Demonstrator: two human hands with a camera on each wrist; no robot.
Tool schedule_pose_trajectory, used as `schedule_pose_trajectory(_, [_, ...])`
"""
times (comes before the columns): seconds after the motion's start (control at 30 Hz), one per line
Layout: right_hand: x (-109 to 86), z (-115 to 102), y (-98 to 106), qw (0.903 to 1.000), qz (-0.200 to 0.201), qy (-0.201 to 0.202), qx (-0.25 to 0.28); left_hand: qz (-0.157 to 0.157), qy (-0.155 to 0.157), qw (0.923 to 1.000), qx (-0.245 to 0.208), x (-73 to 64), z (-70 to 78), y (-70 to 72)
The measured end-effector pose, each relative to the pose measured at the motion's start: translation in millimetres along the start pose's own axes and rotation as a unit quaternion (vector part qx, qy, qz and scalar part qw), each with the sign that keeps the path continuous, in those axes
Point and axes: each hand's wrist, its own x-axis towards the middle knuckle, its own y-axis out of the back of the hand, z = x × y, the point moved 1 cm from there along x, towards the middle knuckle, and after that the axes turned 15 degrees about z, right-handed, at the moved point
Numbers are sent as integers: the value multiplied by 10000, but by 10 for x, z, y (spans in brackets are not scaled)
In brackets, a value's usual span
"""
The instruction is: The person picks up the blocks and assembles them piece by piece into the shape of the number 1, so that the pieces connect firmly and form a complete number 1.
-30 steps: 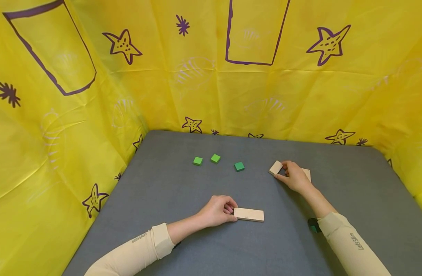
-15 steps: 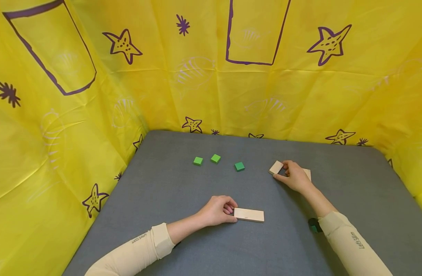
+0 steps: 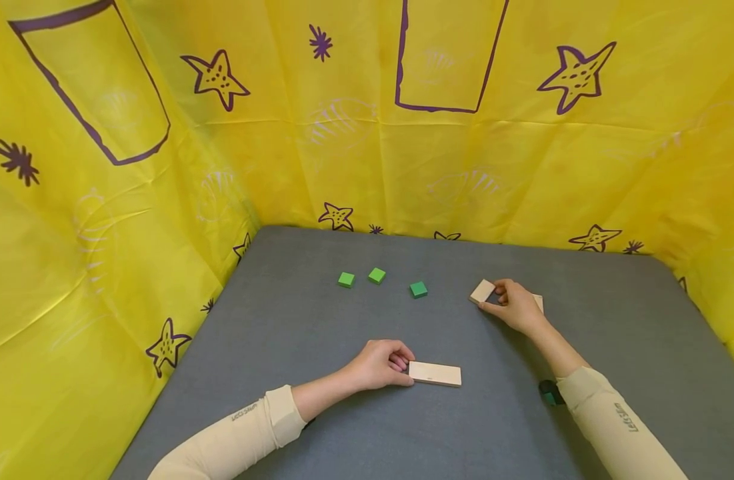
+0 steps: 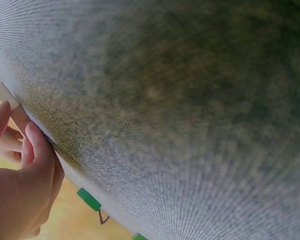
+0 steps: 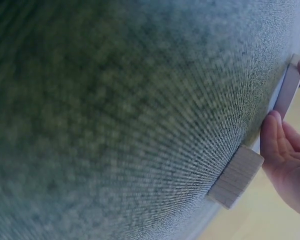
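Observation:
In the head view my left hand (image 3: 377, 365) pinches the left end of a long, flat wooden block (image 3: 436, 374), thumb at the near corner and a finger at the far one. Farther back on the right, my right hand (image 3: 515, 307) holds a smaller pale wooden block (image 3: 482, 291) between thumb and fingers. Both blocks lie on the grey table (image 3: 319, 320). The right wrist view shows that block (image 5: 288, 92) edge-on, spanned by the fingertips. Another wooden block (image 3: 539, 303) sits behind the right hand, partly hidden by it.
Two light green blocks (image 3: 346, 280) and one darker green block (image 3: 419, 289) lie apart toward the back of the table. Beside the right wrist is a dark thing with a green patch (image 3: 551, 393). Yellow cloth (image 3: 343, 153) with purple drawings walls the table's back and sides.
The whole head view has shifted very slightly. Both hands keep their hold and the blocks stay where they were.

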Motion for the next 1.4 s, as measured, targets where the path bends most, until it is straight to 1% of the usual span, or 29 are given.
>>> schedule_pose_trajectory(0.23, [14, 16, 12, 10000, 9, 16, -11, 8, 26, 10000, 73, 6, 12, -2])
schedule_pose_trajectory(0.43, [42, 48, 29, 9998, 124, 109, -86, 24, 2, 10000, 76, 8, 16, -2])
schedule_pose_trajectory(0.87, [53, 47, 69, 9997, 173, 78, -134, 45, -25, 10000, 37, 5, 32, 5])
schedule_pose_trajectory(1.17, [23, 71, 73, 9998, 162, -1, -67, 28, 19, 10000, 82, -7, 27, 5])
schedule_pose_trajectory(1.4, [-18, 69, 75, 9998, 187, 21, 9, -8, 144, 9999, 89, -18, 17, 2])
